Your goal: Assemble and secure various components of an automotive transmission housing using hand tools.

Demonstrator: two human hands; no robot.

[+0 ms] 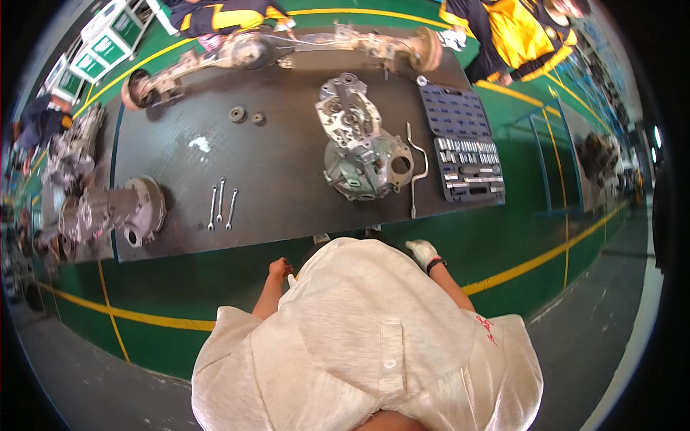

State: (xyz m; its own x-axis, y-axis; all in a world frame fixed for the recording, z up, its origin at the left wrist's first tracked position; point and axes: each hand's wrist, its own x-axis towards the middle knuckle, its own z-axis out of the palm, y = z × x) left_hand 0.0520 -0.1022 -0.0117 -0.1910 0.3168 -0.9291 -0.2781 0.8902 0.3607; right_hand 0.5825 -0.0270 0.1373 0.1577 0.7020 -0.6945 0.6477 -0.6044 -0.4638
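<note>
My left hand [279, 269], bare, hangs off the table's near edge beside my pale shirt. Its fingers are curled; a small whitish bit shows beside them, too small to name. On the other side, my right hand [422, 253] wears a white glove and hangs low with its thumb apart, nothing visible in it. Beyond the hands, a metal gearbox housing [359, 169] stands on the dark table [266, 165]. A bent speed-handle wrench [421, 169] lies to its right, near an open socket set case [471, 188]. Several combination wrenches [221, 205] lie at the left.
A rusty axle assembly [251, 52] spans the table's far side. Two small round metal parts [237, 114] sit in front of it. Another gearbox [108, 212] occupies the left end. People in dark and yellow clothing [514, 36] stand across the table.
</note>
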